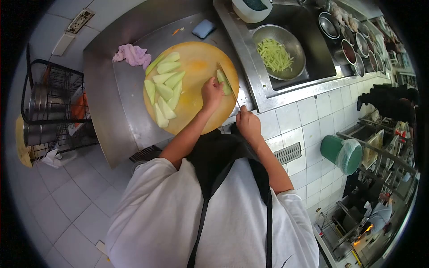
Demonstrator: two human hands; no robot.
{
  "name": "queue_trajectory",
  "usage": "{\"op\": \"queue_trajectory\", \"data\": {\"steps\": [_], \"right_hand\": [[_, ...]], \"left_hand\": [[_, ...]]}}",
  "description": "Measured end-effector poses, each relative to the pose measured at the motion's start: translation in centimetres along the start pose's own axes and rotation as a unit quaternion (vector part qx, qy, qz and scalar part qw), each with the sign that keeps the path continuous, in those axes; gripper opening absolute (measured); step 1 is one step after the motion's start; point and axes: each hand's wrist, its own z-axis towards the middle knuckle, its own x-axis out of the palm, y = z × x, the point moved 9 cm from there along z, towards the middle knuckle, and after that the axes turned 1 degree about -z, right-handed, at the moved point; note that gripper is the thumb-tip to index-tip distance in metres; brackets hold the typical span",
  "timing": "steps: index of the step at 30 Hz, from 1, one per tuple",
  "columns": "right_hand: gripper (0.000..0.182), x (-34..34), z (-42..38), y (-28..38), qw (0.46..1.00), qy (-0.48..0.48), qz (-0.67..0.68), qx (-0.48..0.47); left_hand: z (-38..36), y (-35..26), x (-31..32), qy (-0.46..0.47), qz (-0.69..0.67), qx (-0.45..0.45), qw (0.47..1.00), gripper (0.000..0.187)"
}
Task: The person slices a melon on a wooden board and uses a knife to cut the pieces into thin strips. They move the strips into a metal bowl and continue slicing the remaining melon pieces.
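A round yellow cutting board lies on the steel counter in front of me. My left hand presses a pale green vegetable piece near the board's right side, its fingers closed on it. In my right hand is the handle of a knife; the blade runs along the right side of that piece. Several larger pale green vegetable wedges lie in a loose group on the board's left half.
A metal bowl holding thin green strips sits over the sink at the right. Beyond the board are a pink cloth and a blue sponge. A black wire rack stands left; a green bin is at the right.
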Motion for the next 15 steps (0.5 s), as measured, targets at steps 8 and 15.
{"op": "queue_trajectory", "data": {"steps": [8, 15], "right_hand": [[0.02, 2.3, -0.6, 0.5, 0.988, 0.083, 0.122, 0.035], [0.022, 2.5, -0.7, -0.1, 0.987, 0.064, 0.139, 0.053]], "left_hand": [[0.0, -2.9, -1.7, 0.008, 0.218, 0.151, 0.964, 0.043], [-3.2, -7.1, -0.6, 0.07, 0.314, 0.267, 0.909, 0.075]]}}
